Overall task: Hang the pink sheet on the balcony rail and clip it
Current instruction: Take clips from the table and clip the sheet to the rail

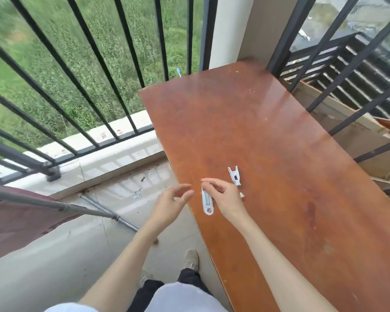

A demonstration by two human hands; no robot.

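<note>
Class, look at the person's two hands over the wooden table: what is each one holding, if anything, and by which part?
The right hand pinches a white clothes clip at its upper end, the rest hanging below. The left hand holds nothing.

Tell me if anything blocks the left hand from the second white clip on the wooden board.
The right hand, pinching a white clip, lies between the left hand and the second clip lying on the wooden board. Nothing else visible intervenes.
</note>
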